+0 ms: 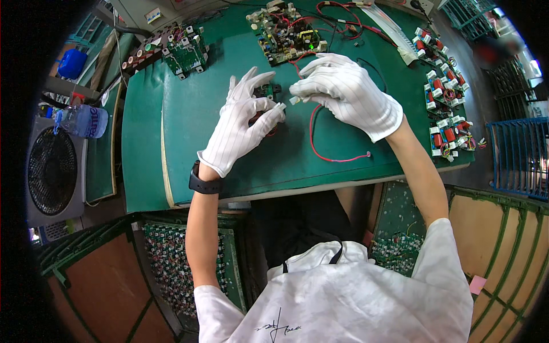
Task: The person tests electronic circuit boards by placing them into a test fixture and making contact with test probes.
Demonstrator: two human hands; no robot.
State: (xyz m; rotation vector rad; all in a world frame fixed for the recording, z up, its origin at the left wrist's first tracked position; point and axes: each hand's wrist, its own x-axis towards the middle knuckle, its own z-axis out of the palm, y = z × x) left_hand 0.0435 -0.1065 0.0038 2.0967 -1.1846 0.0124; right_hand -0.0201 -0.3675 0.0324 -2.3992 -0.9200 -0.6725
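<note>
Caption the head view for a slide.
White-gloved left hand holding a small circuit board, white-gloved right hand beside it, over a green worktop.

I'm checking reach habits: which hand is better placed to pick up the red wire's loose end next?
Probably the right hand: nearer the loose end, while the left hand is at a circuit board.

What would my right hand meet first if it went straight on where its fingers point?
Probably the small board at the left hand; the right hand points left toward it across a narrow gap, though depth is unclear in one view.
</note>
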